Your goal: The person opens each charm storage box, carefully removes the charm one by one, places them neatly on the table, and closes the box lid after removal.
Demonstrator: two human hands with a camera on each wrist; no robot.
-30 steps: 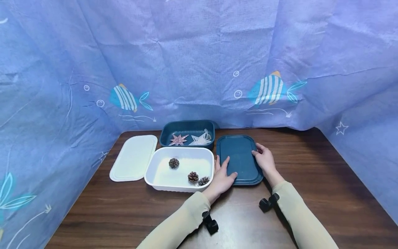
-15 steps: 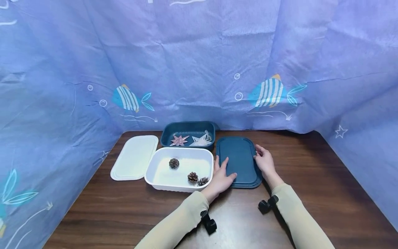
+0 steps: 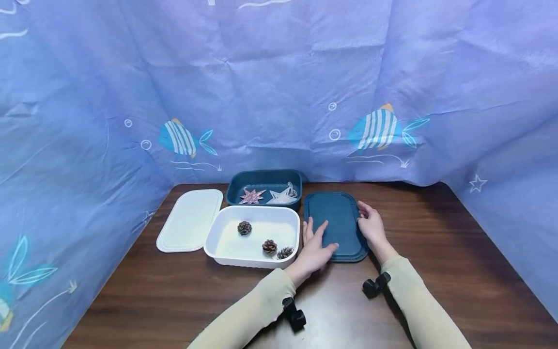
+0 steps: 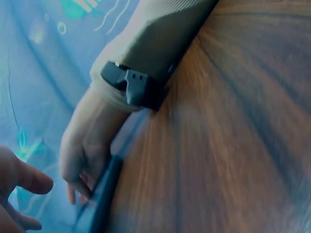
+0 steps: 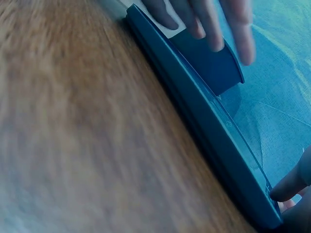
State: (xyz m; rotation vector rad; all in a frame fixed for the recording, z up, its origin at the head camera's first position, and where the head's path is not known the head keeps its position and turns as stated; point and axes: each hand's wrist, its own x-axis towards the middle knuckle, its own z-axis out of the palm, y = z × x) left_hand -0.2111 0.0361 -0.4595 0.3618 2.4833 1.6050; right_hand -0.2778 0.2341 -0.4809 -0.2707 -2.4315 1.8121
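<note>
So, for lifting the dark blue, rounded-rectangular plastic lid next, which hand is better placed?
Probably the right hand: it appears to pinch the right edge of the lid, while the left hand is spread at the left side, with no grip visible.

My long fabric sleeves (image 3: 241,310) are pale cream, my plastic wrist cameras (image 3: 294,315) black. I see a dark teal rectangular plastic lid (image 3: 342,218) and matching dark teal rectangular plastic box (image 3: 261,179); a white rectangular plastic tub (image 3: 226,243) and white rectangular plastic lid (image 3: 190,220); brown woody pinecones (image 3: 244,228); a glittery pink spiky star (image 3: 252,196); a white five-pointed star (image 3: 281,197); a brown wood-grain table (image 3: 440,271); and a blue-violet cloth (image 3: 279,87) printed with white-striped turquoise fish (image 3: 378,127).
</note>
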